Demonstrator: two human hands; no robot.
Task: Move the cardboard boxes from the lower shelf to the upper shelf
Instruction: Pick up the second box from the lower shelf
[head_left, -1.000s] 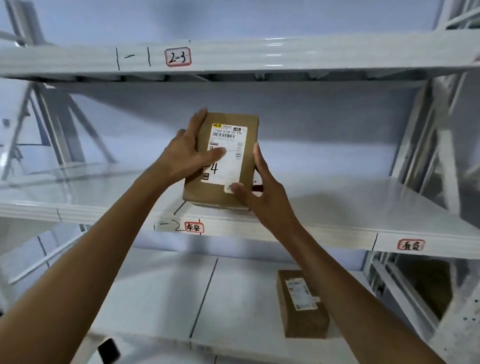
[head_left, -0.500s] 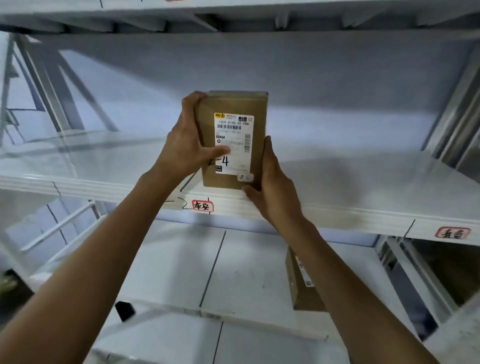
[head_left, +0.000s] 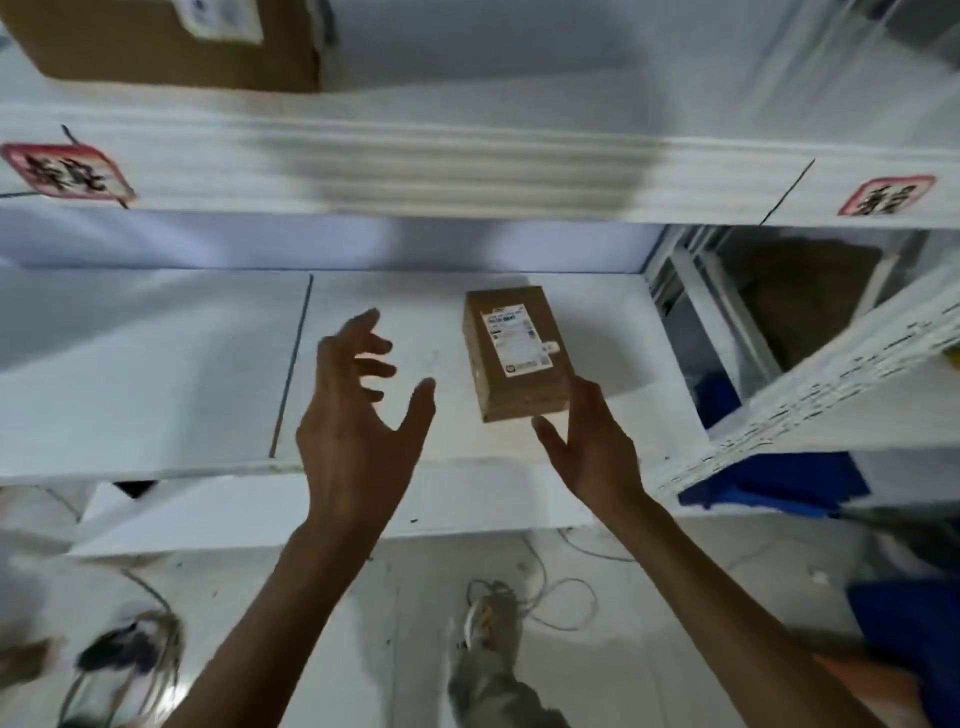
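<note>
A: What fills the view, biggest first?
B: The white upper shelf (head_left: 467, 171), blurred, with a cardboard box (head_left: 156, 47) on it at top left. Below, the lower shelf (head_left: 156, 364) carries a smaller cardboard box (head_left: 517, 353).
A: How does that one lie?
B: Flat, label up, long axis running front to back, near end swung slightly right.
A: And the hands?
B: The left hand (head_left: 358, 415) hovers beside it, fingers spread, holding nothing. The right hand (head_left: 592, 441) is open too, fingertips at the box's near right corner; contact is unclear
</note>
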